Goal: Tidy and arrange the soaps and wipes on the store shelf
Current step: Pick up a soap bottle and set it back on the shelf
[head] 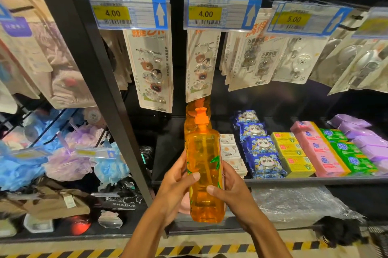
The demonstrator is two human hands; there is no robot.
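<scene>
I am seeing the tall, clear orange plastic pump bottle (pixel 206 173) being held upright in front of the black store shelf (pixel 168 148). The left hand (pixel 178 184) and the right hand (pixel 233 191) are gripping its sides, fingers curling round it. Blue panda-printed wipe packs (pixel 262 152) are lying in a row on the shelf, to its right.

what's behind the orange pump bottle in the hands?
More orange pump bottles in a row on the shelf. The held bottle covers most of them, so their count cannot be told.
</scene>
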